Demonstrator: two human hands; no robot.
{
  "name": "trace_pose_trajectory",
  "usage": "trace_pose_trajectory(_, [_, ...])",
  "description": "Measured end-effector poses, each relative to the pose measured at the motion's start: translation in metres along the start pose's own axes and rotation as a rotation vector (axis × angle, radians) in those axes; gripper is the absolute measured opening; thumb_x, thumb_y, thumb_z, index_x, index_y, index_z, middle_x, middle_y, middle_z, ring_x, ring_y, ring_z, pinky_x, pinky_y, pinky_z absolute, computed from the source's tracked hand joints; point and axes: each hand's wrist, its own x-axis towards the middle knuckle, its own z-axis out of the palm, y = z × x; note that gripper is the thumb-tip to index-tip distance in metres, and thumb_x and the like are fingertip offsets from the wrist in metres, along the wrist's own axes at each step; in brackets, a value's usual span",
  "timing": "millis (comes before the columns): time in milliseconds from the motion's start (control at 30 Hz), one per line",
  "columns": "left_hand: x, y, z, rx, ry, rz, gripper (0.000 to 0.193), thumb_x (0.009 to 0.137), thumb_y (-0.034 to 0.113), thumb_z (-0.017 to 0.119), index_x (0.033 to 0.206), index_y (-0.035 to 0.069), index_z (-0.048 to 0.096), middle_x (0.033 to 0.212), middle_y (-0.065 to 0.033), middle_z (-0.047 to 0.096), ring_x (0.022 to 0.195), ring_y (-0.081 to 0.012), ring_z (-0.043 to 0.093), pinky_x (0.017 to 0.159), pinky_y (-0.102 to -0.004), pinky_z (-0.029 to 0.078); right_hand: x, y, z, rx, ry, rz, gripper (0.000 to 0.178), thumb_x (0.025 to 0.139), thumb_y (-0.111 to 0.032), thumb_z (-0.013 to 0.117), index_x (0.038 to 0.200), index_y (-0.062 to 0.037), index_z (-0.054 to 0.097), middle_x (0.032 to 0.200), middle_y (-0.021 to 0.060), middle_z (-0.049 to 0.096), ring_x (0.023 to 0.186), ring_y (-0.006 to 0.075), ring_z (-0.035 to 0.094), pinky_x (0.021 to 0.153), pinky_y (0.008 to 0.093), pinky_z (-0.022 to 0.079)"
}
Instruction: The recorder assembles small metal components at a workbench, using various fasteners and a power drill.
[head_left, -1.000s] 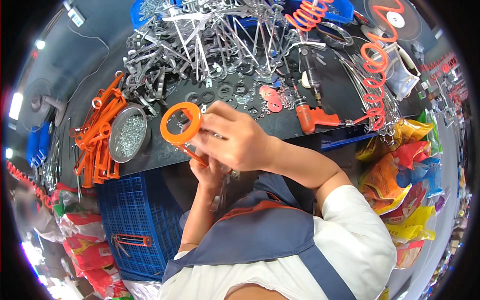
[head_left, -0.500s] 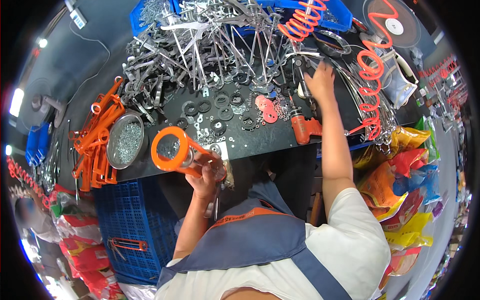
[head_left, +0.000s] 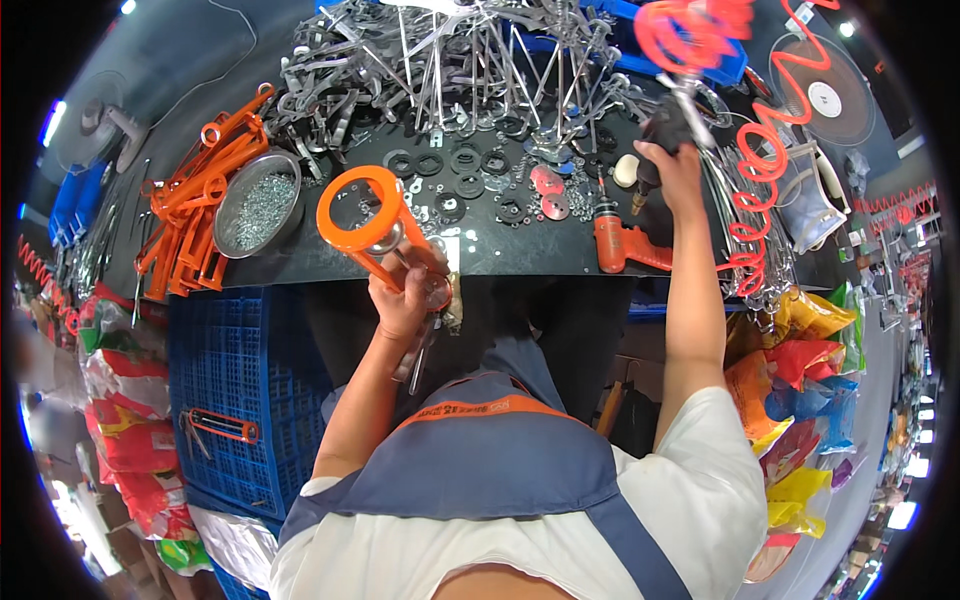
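My left hand [head_left: 402,305] is closed around the lower end of an orange caulking gun frame [head_left: 345,237]. The frame's wide ring faces up, a round metal disc shows inside it, and a metal rod hangs below my fist. At the right, my right hand [head_left: 682,182] grips a dark air screwdriver [head_left: 662,128], blurred by motion, with its tip pointing down over the bench. A red-orange coiled hose [head_left: 690,35] runs up from this tool. Near my right forearm lies an orange-red power drill [head_left: 612,245]; my hand is apart from it.
Orange frames [head_left: 190,235] are stacked at the left beside a metal bowl [head_left: 297,215] of small fasteners. Metal handles and rods [head_left: 440,70] pile up at the back. Black washers [head_left: 466,158] and red discs [head_left: 548,182] lie mid-bench. A blue crate [head_left: 225,350] stands below left.
My right hand has lifted the air screwdriver off the bench, and its hose swings in a blur. My left hand keeps the orange frame at the bench edge. The whole view has shifted slightly.
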Motion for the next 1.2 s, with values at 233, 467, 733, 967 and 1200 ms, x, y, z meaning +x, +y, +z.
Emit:
trace_pose_trajectory(233, [-0.001,-0.008,-0.002,-0.101,-0.051,-0.093,0.025,0.089,0.022,0.056,0.085,-0.002,0.058,0.075,-0.0080,0.064,0.066,-0.0155,0.062,0.061,-0.0262,0.049,-0.061,-0.046,0.109,0.416,-0.090,-0.194,0.034,0.080,0.002,0.059,0.113,0.0010,0.050,0.095,0.0094,0.061,0.078,0.0145,0.062,0.066,0.0257,0.052])
trace_pose_trajectory(467, [-0.010,-0.021,-0.008,-0.213,-0.056,-0.161,0.028,0.081,0.012,0.058,0.104,-0.003,0.057,0.081,-0.0097,0.064,0.073,-0.0186,0.064,0.067,-0.0302,0.051,-0.062,0.013,0.143,0.243,-0.028,-0.146,0.023,0.075,0.006,0.063,0.096,-0.0005,0.055,0.072,-0.0002,0.057,0.065,0.0052,0.056,0.059,0.0219,0.047])
trace_pose_trajectory(733, [-0.004,-0.002,-0.004,-0.164,-0.046,-0.104,0.017,0.079,0.001,0.050,0.093,-0.004,0.058,0.079,-0.0104,0.064,0.071,-0.0188,0.064,0.066,-0.0307,0.052,-0.070,0.020,0.141,0.202,-0.075,-0.182,0.023,0.074,0.004,0.065,0.094,-0.0025,0.055,0.071,-0.0007,0.057,0.060,0.0076,0.056,0.056,0.0237,0.047])
trace_pose_trajectory(967, [0.001,0.000,0.001,-0.141,-0.090,-0.131,0.011,0.089,0.009,0.054,0.087,-0.001,0.059,0.078,-0.0063,0.065,0.067,-0.0105,0.062,0.060,-0.0235,0.049,-0.060,0.022,0.149,0.041,-0.040,-0.226,0.007,0.078,0.003,0.060,0.079,-0.0022,0.056,0.066,0.0027,0.059,0.059,0.0108,0.058,0.058,0.0252,0.048])
trace_pose_trajectory(1200, [0.001,-0.007,-0.003,-0.163,-0.116,-0.145,0.008,0.089,0.006,0.056,0.090,-0.002,0.058,0.077,-0.0069,0.066,0.069,-0.0124,0.064,0.063,-0.0255,0.051,-0.015,-0.175,0.154,0.663,-0.016,-0.466,0.020,0.081,0.002,0.059,0.099,-0.0012,0.054,0.083,0.0119,0.060,0.064,0.0196,0.061,0.057,0.0343,0.050])
